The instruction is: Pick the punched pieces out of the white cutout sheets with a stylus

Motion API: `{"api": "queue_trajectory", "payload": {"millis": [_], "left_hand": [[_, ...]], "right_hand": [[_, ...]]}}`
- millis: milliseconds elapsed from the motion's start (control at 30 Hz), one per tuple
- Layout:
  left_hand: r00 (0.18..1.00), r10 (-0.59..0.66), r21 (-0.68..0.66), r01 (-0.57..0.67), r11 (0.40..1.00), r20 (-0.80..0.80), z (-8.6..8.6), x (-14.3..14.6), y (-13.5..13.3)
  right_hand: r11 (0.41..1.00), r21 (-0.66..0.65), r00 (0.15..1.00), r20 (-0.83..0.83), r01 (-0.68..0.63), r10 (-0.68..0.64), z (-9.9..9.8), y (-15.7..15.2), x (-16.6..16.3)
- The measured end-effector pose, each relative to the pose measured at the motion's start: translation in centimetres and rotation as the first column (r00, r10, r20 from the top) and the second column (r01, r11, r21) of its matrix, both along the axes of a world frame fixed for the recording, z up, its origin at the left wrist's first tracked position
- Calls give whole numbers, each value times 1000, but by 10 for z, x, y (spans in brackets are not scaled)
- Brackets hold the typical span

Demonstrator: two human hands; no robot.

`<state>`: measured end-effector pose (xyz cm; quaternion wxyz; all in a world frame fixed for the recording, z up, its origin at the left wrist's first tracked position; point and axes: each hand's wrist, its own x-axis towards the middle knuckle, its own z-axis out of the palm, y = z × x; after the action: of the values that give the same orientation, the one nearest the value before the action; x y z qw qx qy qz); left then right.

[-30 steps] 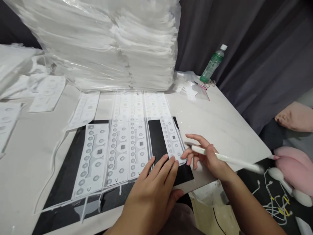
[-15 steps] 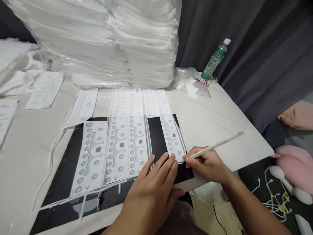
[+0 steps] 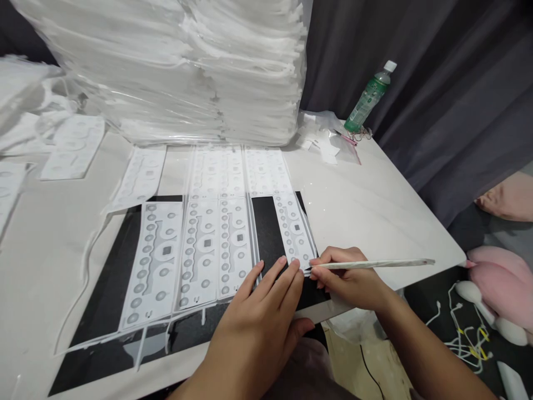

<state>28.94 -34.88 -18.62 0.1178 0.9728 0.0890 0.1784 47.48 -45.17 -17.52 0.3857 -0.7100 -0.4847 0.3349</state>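
My left hand (image 3: 266,303) lies flat with its fingers stretched over the lower end of a white die-cut sheet (image 3: 295,228) and the black mat (image 3: 266,222). In my right hand (image 3: 347,278) is a slim pale pointed tool (image 3: 375,264), pinched like a pen and lying nearly level. Its narrow tip is at the sheet's lower right corner, close to my left fingertips; whether it is tweezers or a knife I cannot tell. More printed strips (image 3: 154,261) with grey rings and a dark square lie to the left on the mat, edged by thin white offcuts.
A large plastic-wrapped stack of white sheets (image 3: 200,78) stands at the back. A green-labelled bottle (image 3: 368,100) and a plastic bag with paper scraps (image 3: 325,144) sit at the far right. White cables (image 3: 470,339) and a pink plush item (image 3: 499,272) are beyond the table edge.
The tool's back end has swung down and to the right, so it now lies flatter, and its tip has shifted slightly left. My left hand has barely moved.
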Motion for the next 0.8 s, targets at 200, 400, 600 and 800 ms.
{"api": "queue_trajectory", "payload": {"millis": [200, 400, 600, 800], "left_hand": [[1000, 7, 23, -7, 1000, 12, 0, 0, 1], [1000, 11, 40, -11, 999, 16, 0, -1, 0], [999, -36, 6, 36, 999, -36, 5, 1, 5], [986, -39, -107, 21, 994, -163, 15, 7, 7]], "right_hand": [[1000, 5, 998, 62, 0, 0, 0, 1, -2], [990, 114, 971, 234, -84, 56, 8, 2, -7], [966, 148, 875, 469, -213, 121, 9, -4, -18], [953, 152, 760, 641, -263, 108, -10, -13, -32]]}}
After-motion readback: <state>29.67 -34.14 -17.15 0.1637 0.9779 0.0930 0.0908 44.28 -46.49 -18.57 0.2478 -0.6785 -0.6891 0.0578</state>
